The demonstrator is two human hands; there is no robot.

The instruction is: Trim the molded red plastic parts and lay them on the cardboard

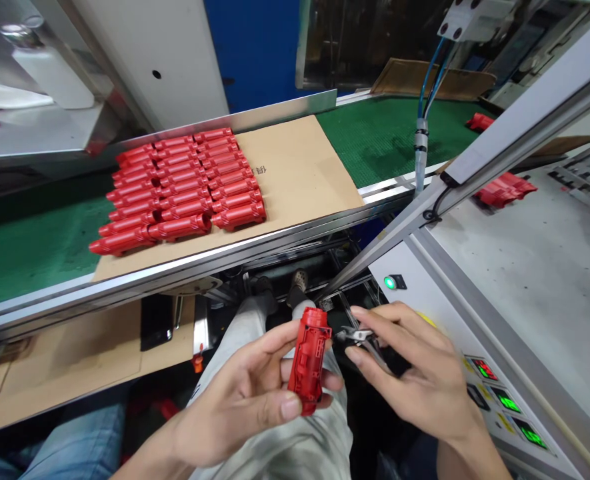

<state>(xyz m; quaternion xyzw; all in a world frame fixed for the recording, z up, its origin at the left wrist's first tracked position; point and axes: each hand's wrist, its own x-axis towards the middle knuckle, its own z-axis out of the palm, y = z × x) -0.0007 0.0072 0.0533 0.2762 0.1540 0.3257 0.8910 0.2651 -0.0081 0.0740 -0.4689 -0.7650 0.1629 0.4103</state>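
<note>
On the cardboard sheet over the green conveyor belt, roughly three dozen red plastic housings lay finished-looking in tight rows, too packed to count exactly. Below, the left hand clasped one more housing upright, while the right hand pinched one pair of small pliers just beside it. One further red part sat on the machine top.

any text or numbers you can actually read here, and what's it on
cardboard sheet on the conveyor: one dark printed mark, apparently a chinese character, too blurred to quote
green digital displays on the machine panel: lit, but the digits are too blurred to read
yellow stickers on the panel: too small to read
red housing in the left hand: no readable text
</note>
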